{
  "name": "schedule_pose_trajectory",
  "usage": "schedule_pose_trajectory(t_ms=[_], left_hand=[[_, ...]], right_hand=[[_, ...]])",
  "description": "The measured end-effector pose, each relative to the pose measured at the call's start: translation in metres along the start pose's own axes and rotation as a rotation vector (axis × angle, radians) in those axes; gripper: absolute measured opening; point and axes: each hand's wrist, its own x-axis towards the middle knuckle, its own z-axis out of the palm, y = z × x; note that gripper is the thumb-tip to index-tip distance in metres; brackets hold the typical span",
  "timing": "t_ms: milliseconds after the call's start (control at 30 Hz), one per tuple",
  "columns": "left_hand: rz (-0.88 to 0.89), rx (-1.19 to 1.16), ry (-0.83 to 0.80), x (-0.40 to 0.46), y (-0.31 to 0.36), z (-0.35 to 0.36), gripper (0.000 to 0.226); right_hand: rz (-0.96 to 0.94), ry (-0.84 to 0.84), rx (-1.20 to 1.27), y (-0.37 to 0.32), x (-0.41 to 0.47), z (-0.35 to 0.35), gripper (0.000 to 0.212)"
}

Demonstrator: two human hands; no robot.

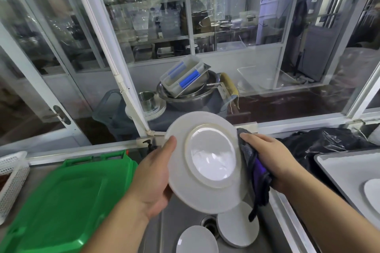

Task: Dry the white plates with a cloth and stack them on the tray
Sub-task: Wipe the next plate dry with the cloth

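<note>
Fingers of the left hand point(153, 172) curl behind a round, glossy white ceramic plate point(205, 162), thumb on its rim, holding it tilted underside-up above the steel sink point(174, 222), while the right hand point(273, 160) grips a soft grey-and-purple cloth point(256, 172) against the plate's right edge. Two more smooth white plates point(236, 225) lie in the sink below it, a flat grey tray point(339, 168) with one plate sits right of the sink, and a green plastic lid point(61, 201) lies left.

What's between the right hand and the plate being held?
The head view shows a grey-and-purple cloth between the right hand and the plate's right rim.
</note>
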Motion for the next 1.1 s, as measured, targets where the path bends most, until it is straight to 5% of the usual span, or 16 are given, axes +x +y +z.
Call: schedule_pose_trajectory(t_ms=[200, 333, 500, 667, 867, 1100], left_hand=[[0.109, -0.021, 0.116, -0.005, -0.016, 0.014, 0.025], [0.203, -0.109, 0.204, -0.006, -0.03, 0.028, 0.043], [0.13, -0.273, 0.116, -0.012, -0.04, 0.044, 0.029], [0.041, -0.275, 0.013, -0.006, -0.033, 0.026, 0.047], [-0.101, -0.085, -0.091, 0.01, -0.007, 0.004, 0.058], [0.024, -0.19, 0.032, 0.003, -0.019, 0.02, 0.056]], right_hand=[[0.077, 0.104, 0.147, 0.013, 0.005, 0.006, 0.021], [0.186, 0.139, 0.342, 0.034, 0.002, 0.022, 0.024], [0.236, 0.171, 0.57, 0.052, -0.008, 0.037, 0.029], [0.19, 0.145, 0.489, 0.045, 0.002, 0.021, 0.039], [0.018, 0.092, 0.145, 0.013, 0.01, 0.002, 0.023], [0.094, 0.149, 0.296, 0.019, 0.008, 0.017, 0.028]])
